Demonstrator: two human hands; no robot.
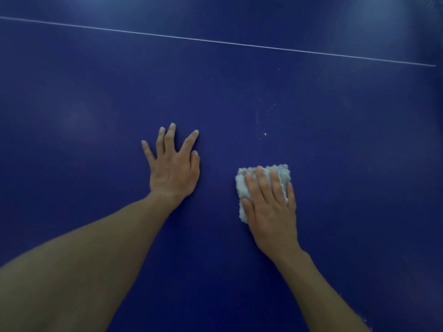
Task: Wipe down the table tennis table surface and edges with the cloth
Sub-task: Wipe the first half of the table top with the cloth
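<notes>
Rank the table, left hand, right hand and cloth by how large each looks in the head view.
1. table: fills the frame.
2. left hand and right hand: look alike, so not ranked.
3. cloth: smallest as seen, though the right hand pressing on it hides part.

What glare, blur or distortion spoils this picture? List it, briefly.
Head view: soft glare patches on the table near both top corners; the white line runs slanted across the frame; the right hand and cloth look slightly soft; dim, even light, no hard shadows.
</notes>
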